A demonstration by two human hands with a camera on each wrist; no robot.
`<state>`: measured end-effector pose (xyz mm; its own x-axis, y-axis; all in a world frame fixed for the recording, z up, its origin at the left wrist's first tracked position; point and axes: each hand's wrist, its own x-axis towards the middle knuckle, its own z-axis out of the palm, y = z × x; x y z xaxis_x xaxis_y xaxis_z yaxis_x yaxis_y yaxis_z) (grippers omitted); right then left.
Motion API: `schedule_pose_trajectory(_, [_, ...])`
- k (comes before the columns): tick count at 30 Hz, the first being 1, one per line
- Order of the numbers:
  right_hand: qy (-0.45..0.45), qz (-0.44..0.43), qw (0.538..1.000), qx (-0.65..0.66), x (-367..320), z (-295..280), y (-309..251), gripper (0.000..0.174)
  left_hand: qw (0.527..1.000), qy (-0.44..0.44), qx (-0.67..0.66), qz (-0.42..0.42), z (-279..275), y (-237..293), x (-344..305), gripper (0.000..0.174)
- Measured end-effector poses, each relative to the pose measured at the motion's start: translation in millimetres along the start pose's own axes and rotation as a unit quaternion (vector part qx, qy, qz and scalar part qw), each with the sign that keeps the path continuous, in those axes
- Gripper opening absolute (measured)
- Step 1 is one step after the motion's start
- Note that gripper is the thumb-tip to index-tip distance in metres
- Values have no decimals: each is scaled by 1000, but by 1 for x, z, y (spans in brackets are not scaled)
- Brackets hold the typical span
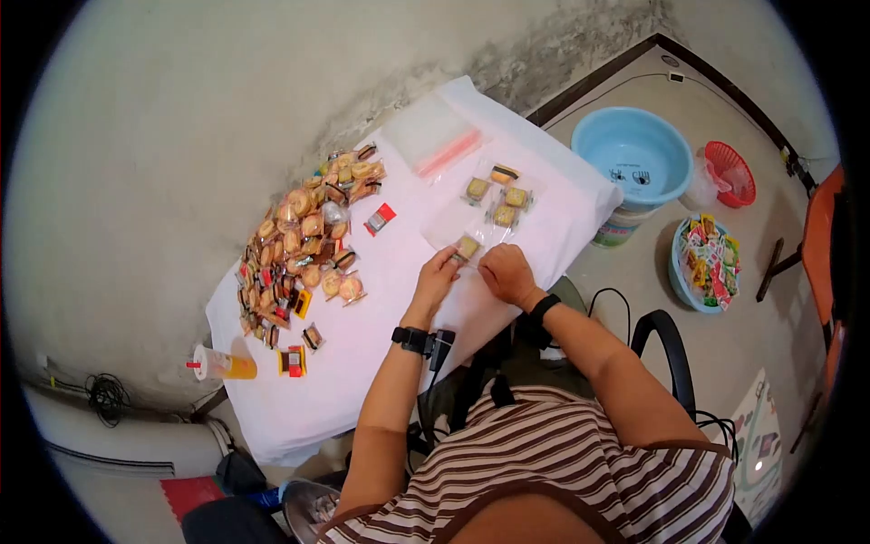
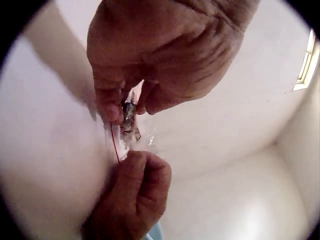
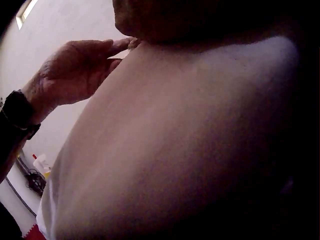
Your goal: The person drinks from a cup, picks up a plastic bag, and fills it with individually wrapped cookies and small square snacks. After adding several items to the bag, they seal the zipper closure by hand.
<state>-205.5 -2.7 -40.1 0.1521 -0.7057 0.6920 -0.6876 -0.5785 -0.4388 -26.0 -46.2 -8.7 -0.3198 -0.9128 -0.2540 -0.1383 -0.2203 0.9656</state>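
My left hand (image 1: 438, 276) pinches a square biscuit in a clear wrapper (image 1: 468, 246) at its fingertips. In the left wrist view the biscuit's shiny wrapping (image 2: 129, 117) shows between thumb and fingers. A thin red line, the seal strip of a clear plastic bag (image 2: 115, 142), runs from there to my right hand (image 1: 507, 274). The right fingers are curled and grip the bag's edge. Just beyond the hands, several wrapped biscuits (image 1: 505, 215) lie close together on the white-covered table (image 1: 381, 290). Most of the right hand is dark in the right wrist view.
A large heap of wrapped biscuits and cakes (image 1: 299, 231) covers the table's left side, with a red packet (image 1: 380, 218) beside it. Flat zip bags (image 1: 435, 145) lie at the back. A drink cup (image 1: 222, 364) stands at the left edge. Blue basins (image 1: 589, 150) stand right of the table.
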Motion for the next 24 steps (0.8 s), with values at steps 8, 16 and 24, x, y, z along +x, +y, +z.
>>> schedule_pose_trajectory(8, [9,2,1000,2,1,-1,-2,8,733,98,587,331,16,20,-20,37])
schedule_pose_trajectory(16, [22,-1,1000,-12,0,1,-2,8,754,6,544,368,17,20,-13,39])
schedule_pose_trajectory(24, [-3,11,1000,-14,-1,3,0,8,723,96,608,314,22,5,47,52])
